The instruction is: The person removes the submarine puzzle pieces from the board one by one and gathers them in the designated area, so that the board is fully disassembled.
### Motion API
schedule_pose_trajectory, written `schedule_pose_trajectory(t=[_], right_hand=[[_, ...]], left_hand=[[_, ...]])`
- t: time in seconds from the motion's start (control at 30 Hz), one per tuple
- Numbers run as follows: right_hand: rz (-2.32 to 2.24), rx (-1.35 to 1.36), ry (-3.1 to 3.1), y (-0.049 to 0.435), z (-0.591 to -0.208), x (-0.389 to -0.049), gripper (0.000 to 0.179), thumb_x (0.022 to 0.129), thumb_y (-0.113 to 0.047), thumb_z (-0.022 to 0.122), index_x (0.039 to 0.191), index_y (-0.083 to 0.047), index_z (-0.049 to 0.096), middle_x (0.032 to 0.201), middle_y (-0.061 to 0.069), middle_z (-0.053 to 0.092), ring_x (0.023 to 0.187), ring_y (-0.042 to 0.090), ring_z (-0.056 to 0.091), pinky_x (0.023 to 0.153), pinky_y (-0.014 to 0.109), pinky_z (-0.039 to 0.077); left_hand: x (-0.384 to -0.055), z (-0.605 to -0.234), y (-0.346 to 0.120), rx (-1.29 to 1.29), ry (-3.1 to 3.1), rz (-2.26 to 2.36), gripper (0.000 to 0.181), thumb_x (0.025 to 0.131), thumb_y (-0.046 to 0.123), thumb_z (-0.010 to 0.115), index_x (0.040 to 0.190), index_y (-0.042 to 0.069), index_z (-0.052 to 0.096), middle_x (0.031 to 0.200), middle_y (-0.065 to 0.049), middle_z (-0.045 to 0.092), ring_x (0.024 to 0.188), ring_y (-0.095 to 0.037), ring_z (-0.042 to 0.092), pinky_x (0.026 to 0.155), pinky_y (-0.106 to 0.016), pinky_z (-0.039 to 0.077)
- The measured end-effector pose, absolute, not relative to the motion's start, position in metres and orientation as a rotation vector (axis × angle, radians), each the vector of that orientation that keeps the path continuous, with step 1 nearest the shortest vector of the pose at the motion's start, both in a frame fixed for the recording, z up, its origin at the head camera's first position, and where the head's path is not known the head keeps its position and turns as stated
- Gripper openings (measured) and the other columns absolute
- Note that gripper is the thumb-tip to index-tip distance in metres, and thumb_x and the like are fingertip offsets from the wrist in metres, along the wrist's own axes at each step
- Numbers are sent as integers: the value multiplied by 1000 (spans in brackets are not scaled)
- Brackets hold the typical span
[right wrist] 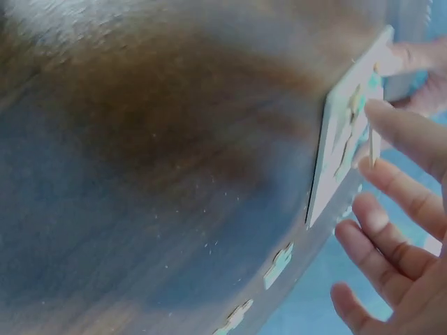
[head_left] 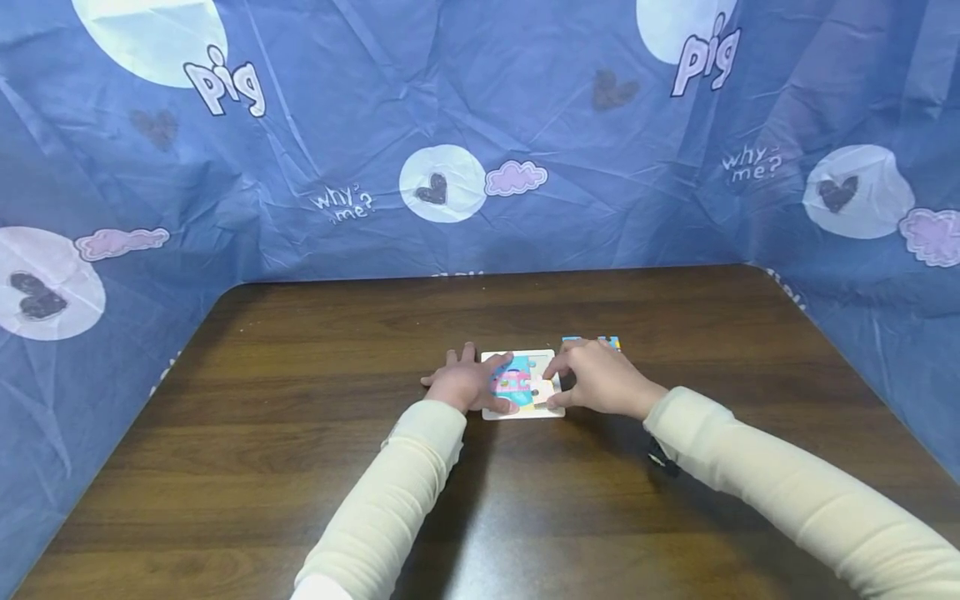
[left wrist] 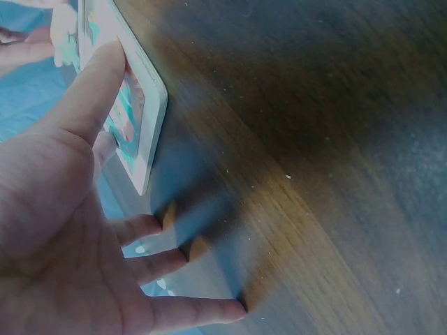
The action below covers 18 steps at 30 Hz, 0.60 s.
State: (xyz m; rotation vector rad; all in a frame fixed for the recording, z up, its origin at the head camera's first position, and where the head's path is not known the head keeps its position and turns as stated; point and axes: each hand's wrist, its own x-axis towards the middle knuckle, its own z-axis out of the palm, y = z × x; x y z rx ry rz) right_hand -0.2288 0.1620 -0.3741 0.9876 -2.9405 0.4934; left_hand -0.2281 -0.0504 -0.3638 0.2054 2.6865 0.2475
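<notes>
A small square jigsaw puzzle board point(head_left: 523, 414) with a white rim lies flat on the table, showing a pink and blue picture. My left hand point(head_left: 457, 387) is at its left side, thumb and index finger resting on the board. The other left fingers point(left wrist: 199, 312) are spread, their tips on the tabletop. Over the board's right part, my right hand point(head_left: 609, 381) pinches a puzzle piece point(right wrist: 374, 143) between thumb and index finger. That piece stands on edge in the right wrist view, and its picture cannot be made out. The remaining right fingers hang loosely curled.
Two loose puzzle pieces lie on the brown wooden table point(head_left: 262, 467) beyond my right hand: one piece point(right wrist: 279, 265) nearer the board, another piece point(right wrist: 235, 318) farther out. A blue printed cloth point(head_left: 450, 100) hangs behind the table and along both sides.
</notes>
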Motion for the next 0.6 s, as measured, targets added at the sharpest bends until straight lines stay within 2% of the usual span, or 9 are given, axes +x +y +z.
schedule_pose_trajectory(t=[0.1,0.17,0.2,0.33,0.6], right_hand=[[680,975,-2977,168,-373,-233,32,79,-27,89,105,-11,79,100,1,73,111,32,65,95,50,51],[749,979,-2988,174,-372,-237,33,81,-27,88,108,-10,79,102,2,73,114,34,64,97,52,50],[761,984,-2993,178,-372,-239,33,82,-27,87,109,-10,79,102,2,73,114,34,63,98,53,49],[786,944,-3013,194,-370,-246,34,84,-25,85,113,-9,78,100,3,68,99,27,67,88,48,53],[752,772,-3008,239,-365,-257,34,85,-25,84,114,-8,77,109,14,70,106,36,63,93,55,48]], left_hand=[[-228,-364,-51,203,2684,259,83,90,48,76,160,39,32,167,-17,15,151,-44,18,103,-78,31],[-228,-364,-51,201,2680,261,83,90,48,76,160,39,32,168,-17,14,151,-44,17,103,-78,31],[-228,-364,-51,198,2678,262,83,90,48,76,160,39,32,168,-17,14,151,-43,16,104,-78,31],[-229,-365,-51,197,2671,266,84,90,47,76,160,39,31,168,-16,13,152,-43,14,104,-77,30],[-229,-365,-52,211,2670,276,83,91,46,75,160,38,31,168,-18,12,152,-44,13,104,-78,30]])
